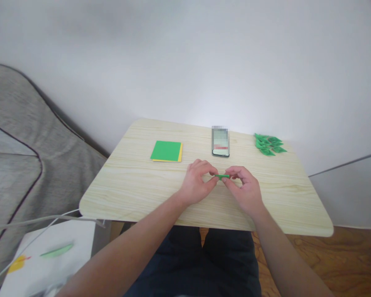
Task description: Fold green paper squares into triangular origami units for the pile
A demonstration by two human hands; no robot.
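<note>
Between my two hands, over the middle of the table, is a small folded piece of green paper [221, 176]. My left hand [199, 179] pinches its left end between thumb and fingers. At the other end, my right hand [245, 187] grips it with the thumb in front and the fingers behind. The fold's finer shape is too small to make out. Left of my hands lies a stack of square paper [166, 151], green on top with yellow showing underneath. Several folded green paper pieces [268, 144] are grouped at the back right.
A phone [220, 142] lies just beyond my hands, its screen lit. The pale wooden table [130, 181] meets a white wall at the back. Grey fabric furniture [58, 165] stands at the left, above a white surface [77, 255] with a cable crossing it.
</note>
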